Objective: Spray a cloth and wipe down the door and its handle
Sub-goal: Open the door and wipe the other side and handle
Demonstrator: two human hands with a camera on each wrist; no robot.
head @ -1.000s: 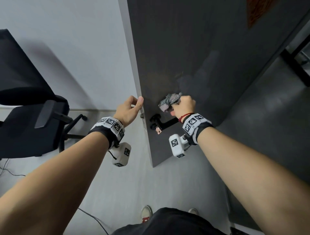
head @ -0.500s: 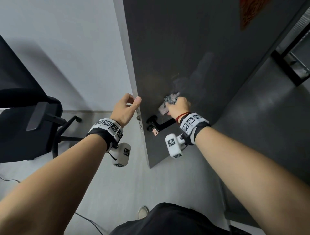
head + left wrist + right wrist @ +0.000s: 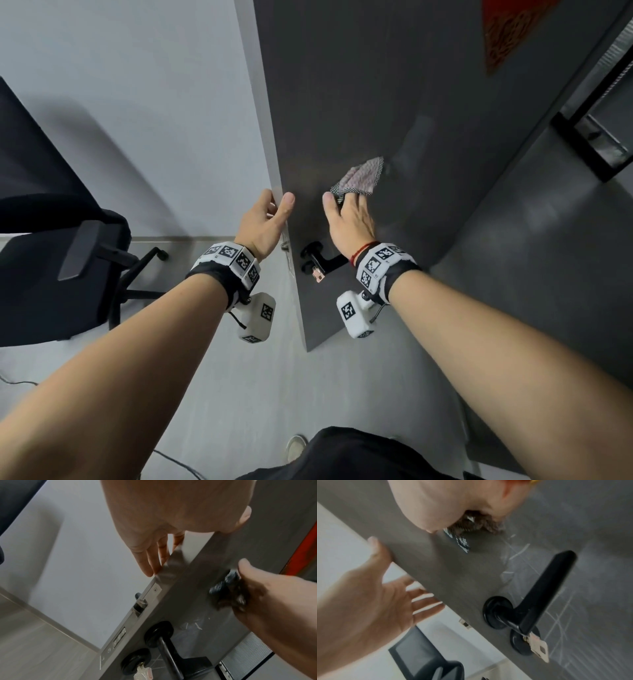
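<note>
Right hand (image 3: 349,219) risen up door (image 3: 342,85), fingers gripping cloth (image 3: 359,176); left hand (image 3: 262,222) fingers straight on edge.

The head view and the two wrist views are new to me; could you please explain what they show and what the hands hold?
No robot here: a person wears one camera on the head and a white camera box on each wrist. The head view looks down at both arms; each wrist view looks along its own hand. The left hand steadies the edge of the grey door, thumb on its face. The right hand holds a checked cloth against the door, above the black handle, with a key just below it. An office chair stands to the left.
</note>
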